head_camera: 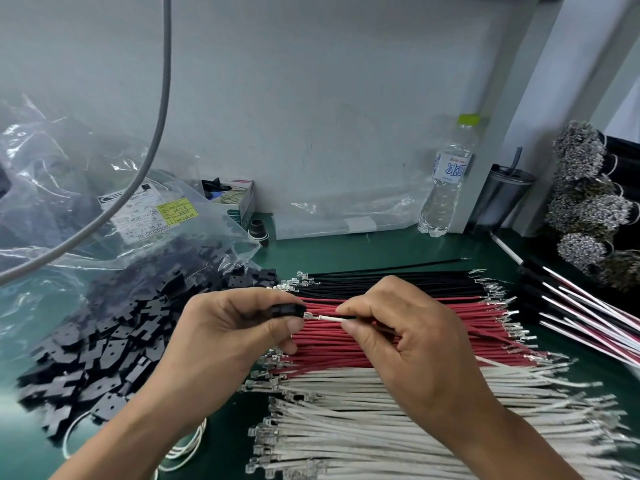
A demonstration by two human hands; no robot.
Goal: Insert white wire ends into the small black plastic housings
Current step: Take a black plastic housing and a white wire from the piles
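Observation:
My left hand (235, 327) pinches a small black plastic housing (287, 309) between thumb and fingers, above the wire piles. My right hand (405, 327) pinches a white wire (329, 318) just to the right of it. The wire's metal terminal points left, and its tip sits at the housing's opening. A wide row of white wires (398, 420) with metal terminals lies on the green mat under my right forearm. A heap of loose black housings (114, 344) spills out of a clear bag at the left.
Red wires (450, 320) and black wires (398, 280) lie in rows behind the white ones. Finished harnesses (581, 317) lie at the right. A water bottle (446, 181), a dark tumbler (502, 199) and a small box (235, 199) stand by the back wall. A grey cable (152, 147) hangs at the left.

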